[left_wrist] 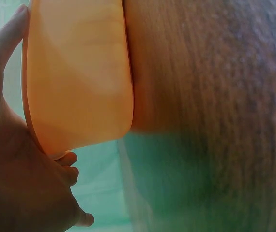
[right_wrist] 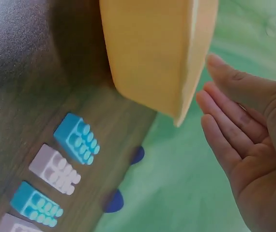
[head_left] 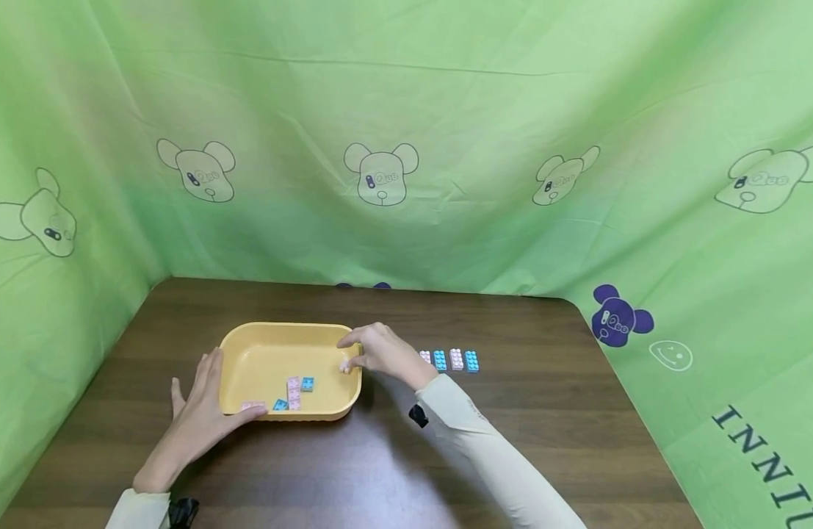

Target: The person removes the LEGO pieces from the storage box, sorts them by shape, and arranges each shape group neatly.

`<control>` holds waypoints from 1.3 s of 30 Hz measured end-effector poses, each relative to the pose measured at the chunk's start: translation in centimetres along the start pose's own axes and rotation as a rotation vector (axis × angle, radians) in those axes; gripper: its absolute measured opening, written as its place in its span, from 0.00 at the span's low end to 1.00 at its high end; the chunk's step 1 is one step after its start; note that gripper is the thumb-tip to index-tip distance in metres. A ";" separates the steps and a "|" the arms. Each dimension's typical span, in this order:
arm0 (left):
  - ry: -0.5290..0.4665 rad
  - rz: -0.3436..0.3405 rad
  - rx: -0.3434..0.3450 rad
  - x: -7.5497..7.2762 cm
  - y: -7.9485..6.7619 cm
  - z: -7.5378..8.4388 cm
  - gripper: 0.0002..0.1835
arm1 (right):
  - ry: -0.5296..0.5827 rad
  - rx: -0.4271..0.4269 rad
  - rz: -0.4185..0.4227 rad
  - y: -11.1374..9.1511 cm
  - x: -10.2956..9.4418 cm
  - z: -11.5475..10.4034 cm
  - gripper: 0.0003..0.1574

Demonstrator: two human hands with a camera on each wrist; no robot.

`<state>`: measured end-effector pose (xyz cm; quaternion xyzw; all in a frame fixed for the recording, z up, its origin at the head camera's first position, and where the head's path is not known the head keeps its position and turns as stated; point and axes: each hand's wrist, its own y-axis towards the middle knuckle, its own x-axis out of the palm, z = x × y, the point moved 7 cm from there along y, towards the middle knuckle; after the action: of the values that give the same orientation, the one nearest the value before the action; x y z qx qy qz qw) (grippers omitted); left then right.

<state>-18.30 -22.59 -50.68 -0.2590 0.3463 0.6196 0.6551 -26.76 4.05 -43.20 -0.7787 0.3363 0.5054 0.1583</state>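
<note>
A yellow tray (head_left: 274, 330) on the table holds several pink and blue toy bricks, among them a pink brick (head_left: 294, 386) and a small blue brick (head_left: 308, 384). My left hand (head_left: 201, 419) is spread round the tray's near left corner, its thumb along the front rim and its fingers against the left end. Reaching over the right rim, my right hand (head_left: 382, 351) has its thumb tip right at a pale pink brick (head_left: 344, 365) inside the tray. Thumb and forefinger stand apart there. In the right wrist view nothing shows between the fingers (right_wrist: 225, 130) and thumb.
Right of the tray, bricks stand in a row of alternating colours, including a pink brick (head_left: 456, 359) and a blue brick (head_left: 471, 361). Part of that row is hidden behind my right hand. A green cloth (head_left: 446, 220) closes off the back and sides of the brown table (head_left: 532, 345).
</note>
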 end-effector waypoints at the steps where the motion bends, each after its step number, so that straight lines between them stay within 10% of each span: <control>1: 0.000 0.000 -0.001 0.0 0.0 0.0 0.73 | -0.025 -0.012 -0.017 0.2 0.3 -0.2 0.20; 17: -0.006 -0.001 0.002 0.1 0.0 -0.1 0.73 | -0.411 -0.184 -0.086 1.3 3.7 -2.2 0.10; 39: -0.007 0.008 0.002 0.0 0.0 -0.2 0.73 | -0.347 -0.126 -0.089 2.1 4.7 -1.3 0.10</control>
<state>-18.29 -22.74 -50.77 -0.2551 0.3455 0.6227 0.6541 -26.08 0.09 -46.61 -0.7023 0.2367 0.6448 0.1871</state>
